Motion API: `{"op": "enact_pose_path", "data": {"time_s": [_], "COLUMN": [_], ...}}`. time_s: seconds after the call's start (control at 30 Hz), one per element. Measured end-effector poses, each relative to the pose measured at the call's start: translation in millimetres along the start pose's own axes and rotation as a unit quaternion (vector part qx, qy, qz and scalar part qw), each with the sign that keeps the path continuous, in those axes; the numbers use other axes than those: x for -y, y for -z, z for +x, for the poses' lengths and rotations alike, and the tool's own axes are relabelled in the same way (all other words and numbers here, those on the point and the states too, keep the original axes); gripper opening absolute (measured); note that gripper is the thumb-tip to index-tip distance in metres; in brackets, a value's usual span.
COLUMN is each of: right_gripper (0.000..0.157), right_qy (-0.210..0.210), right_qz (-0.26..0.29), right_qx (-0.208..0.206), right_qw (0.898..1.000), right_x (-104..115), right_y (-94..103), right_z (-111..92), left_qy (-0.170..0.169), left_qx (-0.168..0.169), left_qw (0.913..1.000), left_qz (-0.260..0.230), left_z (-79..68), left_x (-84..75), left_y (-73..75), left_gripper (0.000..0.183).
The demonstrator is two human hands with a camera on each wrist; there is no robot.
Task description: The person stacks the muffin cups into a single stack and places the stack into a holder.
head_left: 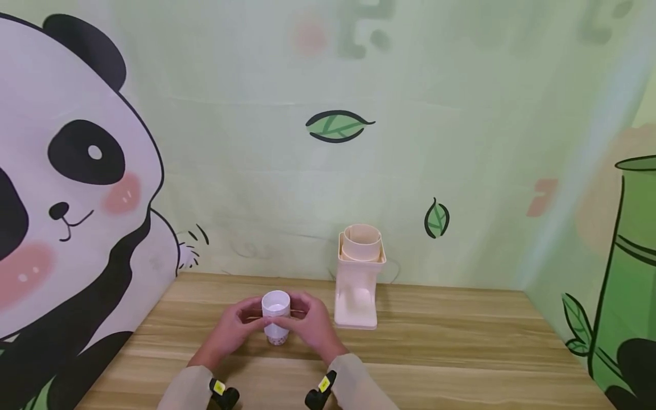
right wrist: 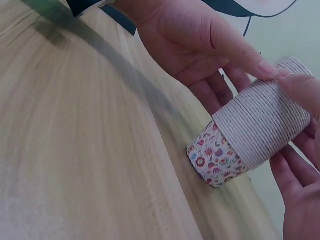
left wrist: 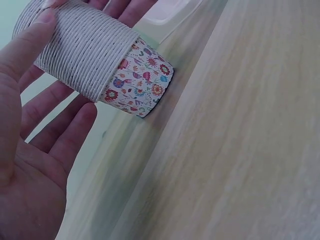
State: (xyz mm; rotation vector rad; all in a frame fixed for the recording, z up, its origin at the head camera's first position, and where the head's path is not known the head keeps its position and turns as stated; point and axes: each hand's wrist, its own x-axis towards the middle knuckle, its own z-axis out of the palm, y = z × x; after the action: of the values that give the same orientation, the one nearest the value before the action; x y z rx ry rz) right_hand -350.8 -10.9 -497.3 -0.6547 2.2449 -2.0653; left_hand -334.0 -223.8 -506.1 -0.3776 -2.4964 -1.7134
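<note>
A nested stack of paper cups (head_left: 277, 316) stands upright between both hands, its many white rims piled closely and a floral print showing on the lowest cup (left wrist: 142, 80). From the left side my left hand (head_left: 236, 326) holds the stack, thumb across the near face and fingers curving behind. On the opposite side my right hand (head_left: 314, 322) grips it the same way, the two thumbs almost meeting in front. The base is at the wooden tabletop (right wrist: 100, 150); whether it touches or hovers just over it I cannot tell.
To the right and behind the cups stands a pale pink holder (head_left: 356, 293) with a flat foot and a round tube (head_left: 361, 244) in its square top. A printed cloth backdrop (head_left: 246, 171) with a panda and leaves rises along the table's back edge.
</note>
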Motion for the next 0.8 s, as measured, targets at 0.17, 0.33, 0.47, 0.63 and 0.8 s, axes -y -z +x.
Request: {"op": "enact_pose_path", "data": {"time_s": [0.17, 0.33, 0.47, 0.63, 0.8], "right_gripper": [0.051, 0.048, 0.047, 0.044, 0.042], "right_qy": [-0.014, -0.014, -0.008, 0.006, 0.009], "right_qz": [0.015, 0.018, 0.017, 0.014, 0.018], "right_qx": [0.000, 0.005, 0.008, -0.002, -0.014], "right_qw": [1.000, 1.000, 1.000, 1.000, 1.000], "right_x": [-2.7, -2.2, -2.8, -5.7, -8.8], "right_y": [2.6, 3.2, 3.5, 4.1, 5.1], "right_z": [-2.4, -4.0, -5.6, -7.1, -8.9], "left_qy": [-0.006, 0.007, 0.012, 0.007, -0.002], "left_qx": [0.002, 0.001, -0.003, -0.009, -0.020], "left_qw": [1.0000, 1.0000, 0.9999, 0.9998, 0.9996], "left_qz": [-0.006, -0.004, -0.010, -0.017, -0.019], "left_z": [0.1, -1.7, -3.3, -3.6, -3.3], "left_x": [0.1, -1.5, -2.0, -0.5, 0.6], "left_y": [0.2, 2.2, 3.2, 1.6, -2.6], "left_gripper": [0.047, 0.048, 0.048, 0.047, 0.045]}}
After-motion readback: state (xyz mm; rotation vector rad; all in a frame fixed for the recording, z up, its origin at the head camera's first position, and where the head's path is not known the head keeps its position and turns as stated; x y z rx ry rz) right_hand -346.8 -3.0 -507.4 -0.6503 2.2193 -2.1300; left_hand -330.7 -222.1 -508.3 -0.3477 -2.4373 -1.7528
